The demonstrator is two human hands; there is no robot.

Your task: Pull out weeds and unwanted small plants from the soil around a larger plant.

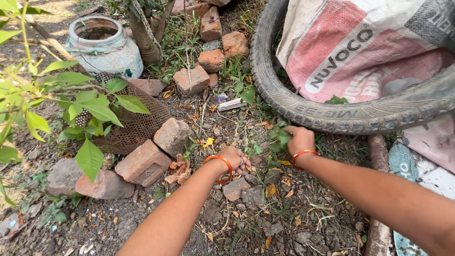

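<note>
Both my arms reach down to stony soil strewn with dry leaves. My left hand (235,158), with an orange bangle at the wrist, rests fingers-down on the ground beside small stones (235,188). My right hand (300,140), also wearing an orange bangle, is closed around a small green leafy weed (279,138) growing just in front of a black rubber tyre (303,111).
Broken red bricks (143,163) lie in a rough ring around a thin tree trunk (142,35). A rusty wire mesh basket (135,125) and a whitish jar (105,47) sit at the left behind leafy branches. A printed pink and white sack (360,52) lies inside the tyre.
</note>
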